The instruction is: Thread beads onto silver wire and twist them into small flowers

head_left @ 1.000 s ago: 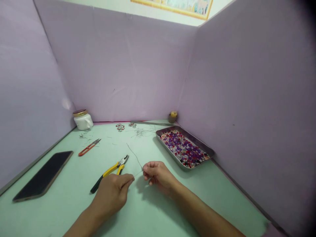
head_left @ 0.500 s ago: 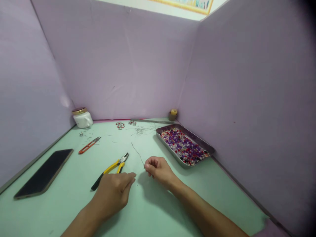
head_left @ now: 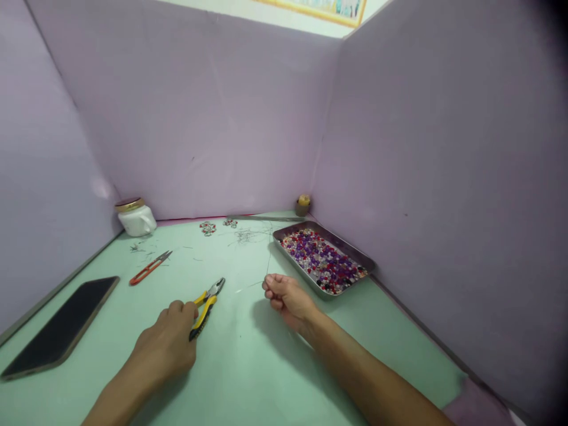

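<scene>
My right hand (head_left: 290,299) pinches a thin wire (head_left: 268,258) between thumb and fingertips. One length of the wire points up and away, and a fine end stretches left from the pinch. My left hand (head_left: 171,331) is closed around the handles of the combination pliers (head_left: 207,306), which have yellow-and-black grips and a steel head. One handle is partly hidden under my fingers; the other shows to the right. The pliers' jaws point away from me, to the left of the wire.
A metal tray (head_left: 295,266) of mixed beads stands at right. Red-handled thread snips (head_left: 148,269) and a phone (head_left: 62,325) lie at left. Farther back are beaded pieces (head_left: 207,228), loose wires (head_left: 244,236), a white lidded jar (head_left: 136,219) and a small pot (head_left: 302,206). Partition walls enclose the table.
My left hand has moved left and back onto the pliers and taken hold of them. My right hand still pinches the wire, which has swung from pointing up-left to nearly straight away.
</scene>
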Demonstrator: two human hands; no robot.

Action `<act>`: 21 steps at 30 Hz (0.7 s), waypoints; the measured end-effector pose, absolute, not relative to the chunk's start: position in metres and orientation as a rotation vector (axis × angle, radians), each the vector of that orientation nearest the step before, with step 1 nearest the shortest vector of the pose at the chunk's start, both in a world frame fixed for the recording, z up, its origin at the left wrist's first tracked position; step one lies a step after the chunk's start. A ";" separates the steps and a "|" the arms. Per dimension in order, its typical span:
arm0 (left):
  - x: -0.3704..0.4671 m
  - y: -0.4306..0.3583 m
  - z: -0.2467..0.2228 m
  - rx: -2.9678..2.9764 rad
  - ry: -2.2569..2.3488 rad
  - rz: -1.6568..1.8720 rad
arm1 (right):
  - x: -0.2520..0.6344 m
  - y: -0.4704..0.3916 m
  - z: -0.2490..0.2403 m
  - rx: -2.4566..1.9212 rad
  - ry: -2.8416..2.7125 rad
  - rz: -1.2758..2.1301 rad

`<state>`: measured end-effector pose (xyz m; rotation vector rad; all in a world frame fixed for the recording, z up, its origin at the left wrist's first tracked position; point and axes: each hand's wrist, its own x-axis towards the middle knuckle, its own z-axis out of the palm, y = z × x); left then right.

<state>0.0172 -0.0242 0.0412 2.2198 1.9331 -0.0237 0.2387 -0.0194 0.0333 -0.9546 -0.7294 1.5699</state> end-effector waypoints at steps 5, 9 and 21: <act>0.031 -0.026 0.037 2.200 2.036 -0.056 | 0.239 -0.019 0.034 -0.913 -0.583 1.537; 0.046 -0.037 0.042 2.066 1.656 0.252 | 0.238 -0.020 0.036 -0.939 -0.531 1.447; 0.060 -0.052 0.016 1.097 0.671 0.673 | 0.243 -0.018 0.043 -1.003 -0.659 1.069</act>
